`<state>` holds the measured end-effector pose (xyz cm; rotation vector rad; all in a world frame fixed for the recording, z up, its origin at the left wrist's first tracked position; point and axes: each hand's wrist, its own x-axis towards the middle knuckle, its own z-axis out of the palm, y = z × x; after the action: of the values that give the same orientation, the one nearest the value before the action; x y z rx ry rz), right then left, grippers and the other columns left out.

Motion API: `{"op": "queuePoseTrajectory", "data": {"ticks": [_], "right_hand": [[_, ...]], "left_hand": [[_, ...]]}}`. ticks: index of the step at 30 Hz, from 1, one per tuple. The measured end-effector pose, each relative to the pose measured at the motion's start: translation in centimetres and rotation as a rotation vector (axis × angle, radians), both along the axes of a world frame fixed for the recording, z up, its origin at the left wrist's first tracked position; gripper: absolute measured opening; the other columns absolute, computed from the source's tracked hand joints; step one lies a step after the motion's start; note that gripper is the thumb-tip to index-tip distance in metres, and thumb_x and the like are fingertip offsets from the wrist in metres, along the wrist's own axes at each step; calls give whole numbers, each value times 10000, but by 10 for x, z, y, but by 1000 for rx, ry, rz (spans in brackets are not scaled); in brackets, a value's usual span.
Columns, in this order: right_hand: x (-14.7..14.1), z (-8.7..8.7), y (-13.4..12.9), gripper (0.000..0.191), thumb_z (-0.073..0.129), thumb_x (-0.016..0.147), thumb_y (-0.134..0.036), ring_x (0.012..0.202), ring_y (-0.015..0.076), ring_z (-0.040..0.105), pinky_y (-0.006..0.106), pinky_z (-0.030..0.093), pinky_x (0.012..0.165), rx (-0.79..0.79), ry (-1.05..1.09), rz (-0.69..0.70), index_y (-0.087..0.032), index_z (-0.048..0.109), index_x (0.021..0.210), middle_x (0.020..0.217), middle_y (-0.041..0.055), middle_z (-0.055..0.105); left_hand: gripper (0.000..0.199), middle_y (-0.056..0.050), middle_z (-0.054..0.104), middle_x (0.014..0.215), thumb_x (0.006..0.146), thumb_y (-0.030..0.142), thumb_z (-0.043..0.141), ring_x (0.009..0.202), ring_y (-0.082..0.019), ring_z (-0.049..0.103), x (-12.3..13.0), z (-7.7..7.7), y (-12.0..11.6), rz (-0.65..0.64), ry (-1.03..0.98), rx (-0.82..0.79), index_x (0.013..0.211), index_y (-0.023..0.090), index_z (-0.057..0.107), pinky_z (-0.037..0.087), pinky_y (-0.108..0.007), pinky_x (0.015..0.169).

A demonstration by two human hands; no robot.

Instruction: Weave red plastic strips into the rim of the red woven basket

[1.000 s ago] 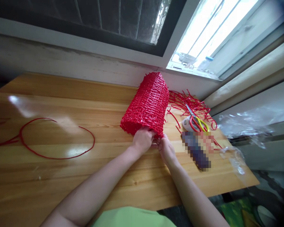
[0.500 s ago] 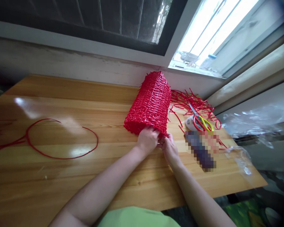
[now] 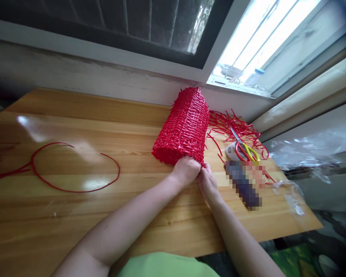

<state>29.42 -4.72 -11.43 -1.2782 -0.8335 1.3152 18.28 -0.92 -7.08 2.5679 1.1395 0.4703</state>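
A red woven basket [image 3: 186, 119] lies on its side on the wooden table, its near end facing me. At the lower right of that end, my left hand [image 3: 187, 169] is closed against the rim, with its fingertips hidden. Close beside it, my right hand [image 3: 207, 181] pinches the edge of the same rim at the corner. The two hands nearly touch. Whether a loose strand is between the fingers is too small to make out.
Red strands [image 3: 233, 123] lie heaped behind the basket's right side. Scissors [image 3: 245, 148] with red and yellow handles rest on a white roll [image 3: 232, 151]. A blurred-out dark object [image 3: 243, 184] lies nearer. Clear plastic [image 3: 294, 196] sits at the right edge. A looped red strand [image 3: 83, 191] lies left.
My left hand has shifted slightly right, closer to my right hand, and its fingers have closed at the rim. The basket and right hand stay nearly in place.
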Motion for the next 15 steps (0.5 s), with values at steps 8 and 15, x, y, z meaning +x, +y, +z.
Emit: {"op": "queuePoseTrajectory", "data": {"ticks": [8,15], "right_hand": [[8,3,4,229,468,737,-302,731,149,612,294,496,628,38,121,131,-224,361,924,832,-19,609],[0,6,5,234,424,806,-345,716,156,629,338,517,669,99,-7,106,-222,339,986,807,-4,610]], "left_hand": [[179,-125,680,846,799,122,495,798,-217,623,-3,-9,5,146,-119,-26,840,106,669,474,-324,737],[196,-69,708,813,828,236,506,740,-175,640,-8,-15,9,313,-392,-142,836,152,683,478,-286,735]]}}
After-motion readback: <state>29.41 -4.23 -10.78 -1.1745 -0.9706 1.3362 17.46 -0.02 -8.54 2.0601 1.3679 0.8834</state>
